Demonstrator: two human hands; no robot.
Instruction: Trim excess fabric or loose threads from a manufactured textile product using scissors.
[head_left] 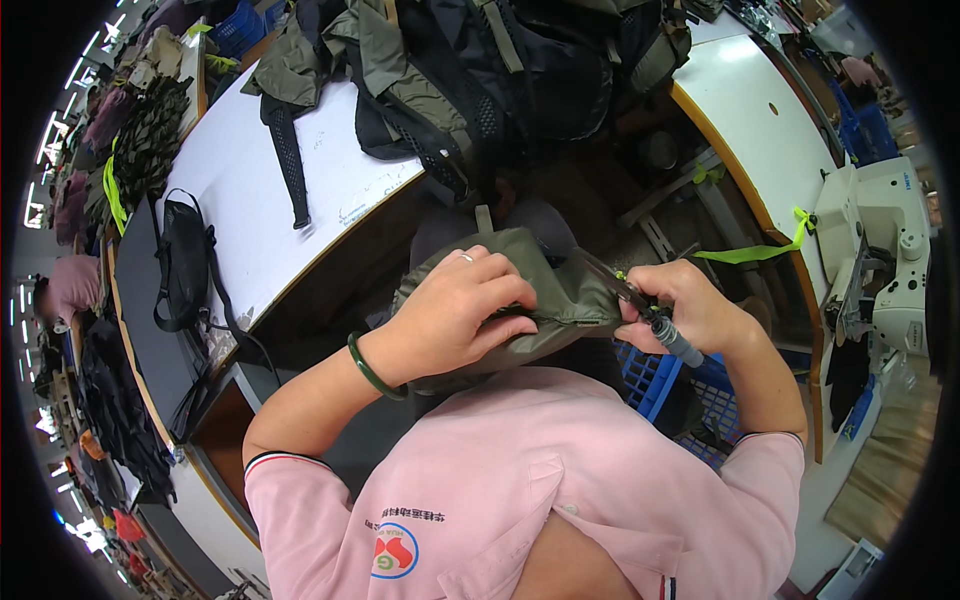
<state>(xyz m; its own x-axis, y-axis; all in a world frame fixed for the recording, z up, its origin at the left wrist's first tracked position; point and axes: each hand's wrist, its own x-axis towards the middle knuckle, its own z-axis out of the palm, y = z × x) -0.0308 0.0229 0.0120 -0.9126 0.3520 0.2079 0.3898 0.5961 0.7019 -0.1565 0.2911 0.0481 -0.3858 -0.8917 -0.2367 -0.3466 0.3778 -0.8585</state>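
Observation:
An olive-green fabric bag or pouch [515, 250] lies across my lap, its cloth bunched and folded. My left hand [465, 305], with a ring and a green bangle on the wrist, rests on it with curled fingers gripping the cloth. At the bag's right end, my right hand [690, 305] is closed around a slim dark tool with a grey cylindrical end [677, 342]. The tool's long dark part points up and left over the fabric. My right fingertips also meet the bag's edge there. Its exact kind is hard to make out.
Dark and olive backpacks [480, 80] are heaped on the white table [330, 170] ahead. A black pouch with straps [183, 265] lies to the left. A white sewing machine [900, 260] stands at right, near a yellow-green strip [750, 254]. Below my right arm is a blue basket [648, 378].

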